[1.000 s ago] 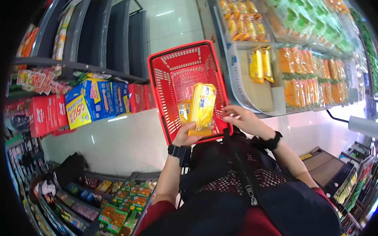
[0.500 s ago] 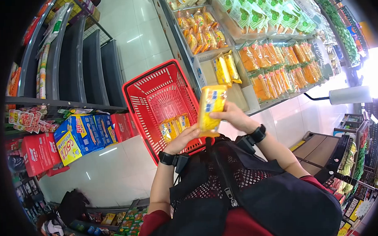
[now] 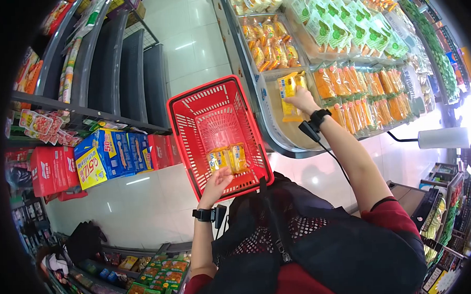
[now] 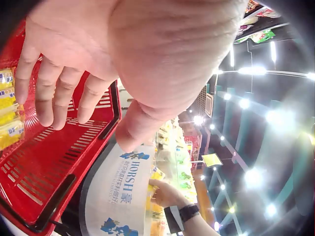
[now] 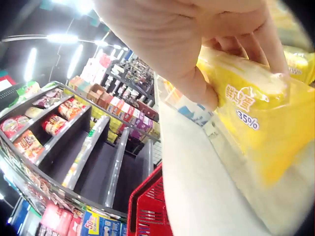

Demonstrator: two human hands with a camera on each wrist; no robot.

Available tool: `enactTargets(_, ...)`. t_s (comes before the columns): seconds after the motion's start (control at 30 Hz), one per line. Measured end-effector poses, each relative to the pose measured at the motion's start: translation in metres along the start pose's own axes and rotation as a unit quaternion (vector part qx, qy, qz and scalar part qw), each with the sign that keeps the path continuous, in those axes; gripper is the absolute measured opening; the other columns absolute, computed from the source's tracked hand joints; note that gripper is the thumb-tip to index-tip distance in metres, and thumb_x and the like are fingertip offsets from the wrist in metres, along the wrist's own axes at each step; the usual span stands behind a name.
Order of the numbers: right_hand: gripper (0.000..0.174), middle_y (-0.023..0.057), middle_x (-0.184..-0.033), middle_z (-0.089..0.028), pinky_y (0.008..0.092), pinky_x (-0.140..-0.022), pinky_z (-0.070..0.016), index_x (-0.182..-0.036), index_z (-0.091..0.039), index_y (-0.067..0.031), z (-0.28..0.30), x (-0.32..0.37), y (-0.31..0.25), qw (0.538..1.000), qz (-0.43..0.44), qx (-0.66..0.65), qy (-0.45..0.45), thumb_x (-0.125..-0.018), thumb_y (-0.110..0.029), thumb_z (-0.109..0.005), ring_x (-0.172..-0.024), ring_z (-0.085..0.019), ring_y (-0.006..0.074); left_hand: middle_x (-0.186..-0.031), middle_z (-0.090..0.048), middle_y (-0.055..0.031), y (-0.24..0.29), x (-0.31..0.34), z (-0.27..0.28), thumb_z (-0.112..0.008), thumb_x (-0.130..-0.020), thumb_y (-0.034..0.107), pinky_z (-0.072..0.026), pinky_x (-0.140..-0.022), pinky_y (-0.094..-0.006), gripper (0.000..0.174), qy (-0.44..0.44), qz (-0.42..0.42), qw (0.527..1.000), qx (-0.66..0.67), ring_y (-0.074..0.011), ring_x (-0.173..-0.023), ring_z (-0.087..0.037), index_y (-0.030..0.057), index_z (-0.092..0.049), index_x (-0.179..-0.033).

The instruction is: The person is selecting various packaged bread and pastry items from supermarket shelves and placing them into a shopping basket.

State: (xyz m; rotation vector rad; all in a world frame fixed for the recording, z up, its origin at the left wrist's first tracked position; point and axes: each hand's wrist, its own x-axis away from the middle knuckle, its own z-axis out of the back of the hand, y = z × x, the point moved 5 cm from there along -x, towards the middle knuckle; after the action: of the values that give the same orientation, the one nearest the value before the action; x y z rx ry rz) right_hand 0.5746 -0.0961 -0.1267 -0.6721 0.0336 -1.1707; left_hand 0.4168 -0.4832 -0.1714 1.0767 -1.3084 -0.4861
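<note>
A red shopping basket (image 3: 192, 99) stands on the floor in front of me, with two yellow snack packs (image 3: 227, 158) lying in it. My left hand (image 3: 216, 180) hovers over the basket's near rim, fingers relaxed and empty; in the left wrist view the left hand (image 4: 74, 73) hangs above the basket's red mesh (image 4: 49, 167) and the yellow packs (image 4: 7, 115). My right hand (image 3: 302, 99) reaches up to the shelf bin and grips another yellow pack (image 3: 287, 88). The right wrist view shows the right hand (image 5: 197, 44) curled round this pack (image 5: 256, 118).
The shelf on the right holds rows of orange packs (image 3: 368, 90) and green packs (image 3: 356, 29). Blue boxes (image 3: 111, 151) and red boxes (image 3: 49, 169) fill the left shelf. A white tiled floor (image 3: 144, 202) lies between. A plastic roll (image 3: 442, 138) sticks out at right.
The yellow pack passed from my left hand to my right, which carried it from over the basket up to the shelf bin. The left hand stayed at the basket, now empty.
</note>
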Motion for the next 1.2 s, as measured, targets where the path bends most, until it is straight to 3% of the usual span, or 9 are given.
enactTargets(0.2, 0.048, 0.0247, -0.093, -0.063, 0.0439, -0.077, -0.0501, -0.101, -0.051, 0.0026, -0.044, -0.022, -0.012, 0.997, -0.046, 0.038, 0.042, -0.070, -0.030, -0.066, -0.088, -0.062, 0.0377, -0.108, -0.056, -0.0083, -0.011, 0.026, -0.002, -0.059, -0.088, 0.015, -0.0444, -0.087, -0.0261, 0.040, 0.039, 0.017, 0.999, -0.006, -0.0138, -0.101, -0.054, 0.0023, -0.046, -0.124)
enactTargets(0.33, 0.058, 0.0263, -0.097, -0.061, 0.0464, -0.081, -0.0477, -0.107, -0.046, 0.0033, -0.051, -0.023, -0.007, 0.996, -0.039, 0.066, 0.052, -0.072, -0.036, -0.068, -0.092, -0.060, 0.0409, -0.109, -0.055, -0.0085, -0.025, 0.032, -0.002, -0.058, -0.088, 0.015, -0.0450, -0.088, -0.0265, 0.041, 0.046, 0.022, 0.998, -0.022, -0.0139, -0.101, -0.054, 0.0022, -0.044, -0.125)
enactTargets(0.67, 0.063, 0.0250, -0.109, -0.052, 0.0423, -0.094, -0.0392, -0.124, -0.039, 0.0022, -0.012, 0.057, 0.008, 0.974, 0.149, 0.011, 0.170, -0.074, -0.023, -0.068, -0.106, -0.048, 0.0401, -0.103, -0.056, -0.0100, -0.031, 0.019, -0.001, -0.062, -0.086, 0.017, -0.0485, -0.079, -0.0257, 0.046, 0.044, 0.034, 0.998, -0.009, -0.0141, -0.088, -0.058, -0.0025, -0.043, -0.124)
enactTargets(0.73, 0.065, 0.0214, -0.107, -0.054, 0.0422, -0.086, -0.0464, -0.127, -0.034, 0.0019, -0.014, 0.064, 0.027, 0.963, 0.168, 0.036, 0.210, -0.075, -0.021, -0.068, -0.099, -0.055, 0.0343, -0.102, -0.056, -0.0093, -0.030, 0.017, -0.001, -0.062, -0.086, 0.019, -0.0481, -0.078, -0.0251, 0.044, 0.045, 0.006, 0.998, -0.038, -0.0133, -0.086, -0.057, 0.0001, -0.047, -0.123)
enactTargets(0.8, 0.069, 0.0169, -0.105, -0.056, 0.0397, -0.072, -0.0529, -0.131, -0.027, 0.0014, -0.019, 0.074, 0.041, 0.978, -0.112, -0.174, -0.023, -0.078, -0.019, -0.066, -0.089, -0.060, 0.0266, -0.102, -0.057, -0.0089, -0.030, 0.015, 0.001, -0.062, -0.086, 0.020, -0.0477, -0.078, -0.0253, 0.043, 0.051, 0.001, 0.997, -0.051, -0.0132, -0.087, -0.056, 0.0014, -0.049, -0.122)
enactTargets(0.87, 0.072, 0.0144, -0.105, -0.055, 0.0363, -0.062, -0.0543, -0.134, -0.022, 0.0001, -0.031, 0.065, 0.049, 0.966, -0.118, -0.221, -0.066, -0.079, -0.019, -0.065, -0.082, -0.062, 0.0228, -0.101, -0.058, -0.0088, -0.026, 0.016, 0.003, -0.063, -0.085, 0.022, -0.0475, -0.079, -0.0259, 0.045, 0.055, 0.008, 0.997, -0.062, -0.0135, -0.089, -0.056, 0.0014, -0.048, -0.122)
enactTargets(0.97, 0.060, 0.0148, -0.107, -0.056, 0.0375, -0.066, -0.0538, -0.129, -0.032, 0.0003, -0.042, 0.047, 0.056, 0.924, -0.141, -0.339, -0.102, -0.079, -0.016, -0.063, -0.084, -0.061, 0.0280, -0.101, -0.059, -0.0097, -0.023, 0.018, 0.002, -0.064, -0.085, 0.027, -0.0476, -0.079, -0.0267, 0.047, 0.056, 0.028, 0.991, -0.118, -0.0139, -0.090, -0.057, 0.0012, -0.049, -0.122)
enactTargets(1.07, 0.035, 0.0103, -0.102, -0.058, 0.0355, -0.072, -0.0475, -0.109, -0.051, -0.0032, -0.059, 0.030, 0.058, 0.881, -0.167, -0.430, -0.101, -0.078, -0.015, -0.061, -0.086, -0.056, 0.0227, -0.100, -0.060, -0.0097, -0.028, 0.022, 0.007, -0.064, -0.084, 0.025, -0.0495, -0.075, -0.0269, 0.049, 0.071, 0.007, 0.993, -0.092, -0.0139, -0.085, -0.059, 0.0015, -0.048, -0.124)
enactTargets(1.2, 0.029, 0.0094, -0.103, -0.055, 0.0388, -0.083, -0.0402, -0.105, -0.053, -0.0050, -0.063, 0.032, 0.048, 0.859, -0.174, -0.478, -0.055, -0.078, -0.015, -0.060, -0.097, -0.049, 0.0210, -0.098, -0.062, -0.0098, -0.053, 0.028, 0.009, -0.063, -0.085, 0.024, -0.0507, -0.074, -0.0271, 0.047, 0.069, 0.007, 0.994, -0.086, -0.0143, -0.084, -0.062, -0.0011, -0.047, -0.121)
